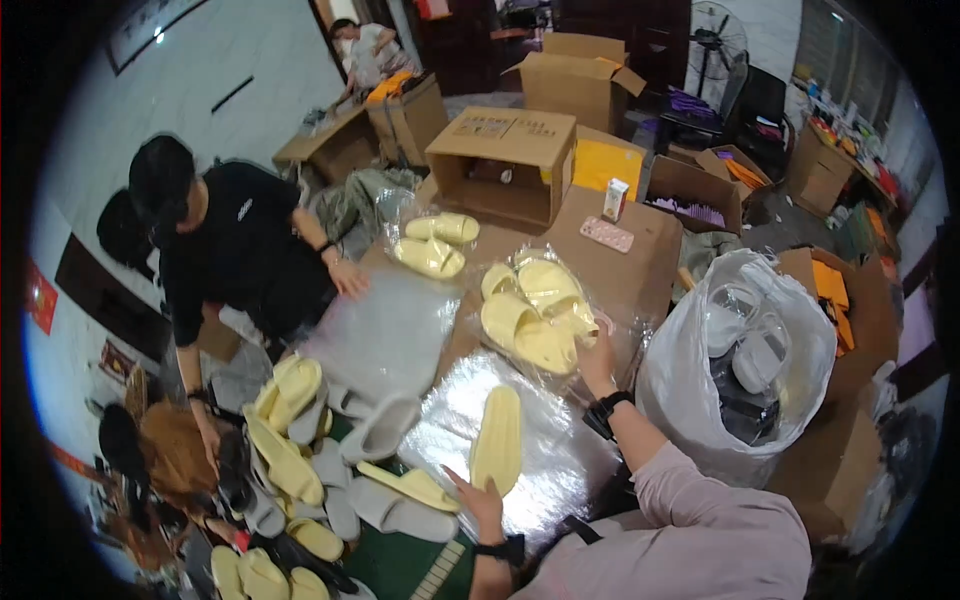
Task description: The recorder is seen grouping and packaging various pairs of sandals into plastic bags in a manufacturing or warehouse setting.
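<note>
The brown desk has a tall white sack beside its right edge. Shiny clear plastic lies flat before the person, with bagged yellow slippers beyond it, their near edge pinched by the right hand. Over the plastic is a single yellow slipper; the left hand is at its lower end, fingers apart, though whether it grips I cannot tell. Slick plastic could let that slipper slide; a loose right-hand pinch might let the bagged ones spill.
</note>
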A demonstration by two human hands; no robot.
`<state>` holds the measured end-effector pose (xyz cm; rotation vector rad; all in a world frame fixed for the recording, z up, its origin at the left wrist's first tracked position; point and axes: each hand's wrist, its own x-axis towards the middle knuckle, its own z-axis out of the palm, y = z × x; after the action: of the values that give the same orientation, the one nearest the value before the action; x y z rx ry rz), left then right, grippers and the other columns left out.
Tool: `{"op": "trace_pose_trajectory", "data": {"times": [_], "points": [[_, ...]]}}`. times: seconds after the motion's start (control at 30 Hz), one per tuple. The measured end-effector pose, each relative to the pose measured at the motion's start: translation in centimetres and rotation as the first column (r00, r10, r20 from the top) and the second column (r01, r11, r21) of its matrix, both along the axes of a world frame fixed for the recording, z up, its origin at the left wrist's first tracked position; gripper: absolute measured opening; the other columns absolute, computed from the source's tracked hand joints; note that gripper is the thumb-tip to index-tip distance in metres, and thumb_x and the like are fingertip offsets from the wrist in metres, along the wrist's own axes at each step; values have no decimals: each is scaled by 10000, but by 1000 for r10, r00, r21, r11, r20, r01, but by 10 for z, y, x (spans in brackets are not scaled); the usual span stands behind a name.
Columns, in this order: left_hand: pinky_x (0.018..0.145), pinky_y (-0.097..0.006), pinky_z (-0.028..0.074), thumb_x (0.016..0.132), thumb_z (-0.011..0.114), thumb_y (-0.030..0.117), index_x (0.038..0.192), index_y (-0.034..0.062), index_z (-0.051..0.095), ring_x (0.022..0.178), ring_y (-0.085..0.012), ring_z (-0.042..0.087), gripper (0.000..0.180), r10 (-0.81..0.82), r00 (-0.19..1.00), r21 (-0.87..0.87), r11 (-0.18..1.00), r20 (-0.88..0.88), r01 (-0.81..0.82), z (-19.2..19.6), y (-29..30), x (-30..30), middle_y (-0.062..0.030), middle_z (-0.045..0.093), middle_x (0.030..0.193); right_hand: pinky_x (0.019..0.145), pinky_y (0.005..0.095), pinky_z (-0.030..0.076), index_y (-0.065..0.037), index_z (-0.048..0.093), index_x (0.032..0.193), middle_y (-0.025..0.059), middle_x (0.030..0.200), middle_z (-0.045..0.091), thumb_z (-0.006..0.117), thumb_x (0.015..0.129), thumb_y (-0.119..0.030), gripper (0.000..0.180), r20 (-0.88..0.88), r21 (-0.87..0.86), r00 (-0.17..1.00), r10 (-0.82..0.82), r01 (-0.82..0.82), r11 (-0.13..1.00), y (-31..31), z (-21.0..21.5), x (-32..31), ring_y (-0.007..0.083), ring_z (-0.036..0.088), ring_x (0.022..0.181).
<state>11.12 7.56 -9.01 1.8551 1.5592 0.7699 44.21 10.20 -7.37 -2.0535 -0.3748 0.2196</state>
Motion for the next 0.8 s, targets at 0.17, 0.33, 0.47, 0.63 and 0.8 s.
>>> {"op": "trace_pose_trajectory", "data": {"times": [0.17, 0.33, 0.47, 0.63, 0.8], "points": [[1058, -517, 165, 752, 599, 150, 1421, 83, 243, 1288, -503, 153, 761, -204, 895, -75, 979, -397, 190, 5, -33, -2, -396, 124, 1368, 1065, 562, 123, -125, 330, 1368, 153, 1444, 251, 752, 641, -430, 894, 485, -109, 833, -266, 359, 927, 6, -13, 48, 324, 182, 1344], [1030, -472, 282, 718, 620, 57, 1307, 69, 451, 1240, -444, 317, 614, -358, 852, 49, 913, -381, 405, -1, -61, -33, -326, 315, 1338, 1037, 540, 215, -179, 49, 1445, 205, 1439, 234, 677, 774, -378, 940, -98, -280, 957, -272, 236, 931, 17, -54, 59, 305, 290, 1297], [981, -425, 378, 733, 623, 121, 1184, 74, 573, 1200, -413, 398, 457, -453, 835, -91, 889, -313, 449, 3, -85, -25, -290, 333, 1353, 964, 478, 359, -98, 101, 1440, 182, 1354, 383, 691, 774, -336, 921, -652, 437, 695, 303, 18, 899, -6, -91, 65, 319, 485, 1119], [979, -411, 390, 783, 626, 260, 1209, 192, 567, 1224, -368, 392, 435, -710, 638, -288, 704, -297, 649, -67, -101, -49, -252, 359, 1351, 781, 357, 472, -10, 541, 1146, 83, 1016, 623, 679, 775, -244, 460, -734, 414, 561, 382, -76, 907, 21, -73, 47, 207, 581, 929], [1021, -477, 299, 816, 570, 244, 1278, 124, 492, 1233, -447, 334, 484, -766, 630, -287, 636, -125, 716, -48, -93, -53, -335, 329, 1327, 827, 482, 486, -64, 518, 1169, 118, 1071, 601, 551, 864, -204, 338, -702, 710, 337, 627, 259, 655, 39, -69, 18, 273, 579, 985]]}}
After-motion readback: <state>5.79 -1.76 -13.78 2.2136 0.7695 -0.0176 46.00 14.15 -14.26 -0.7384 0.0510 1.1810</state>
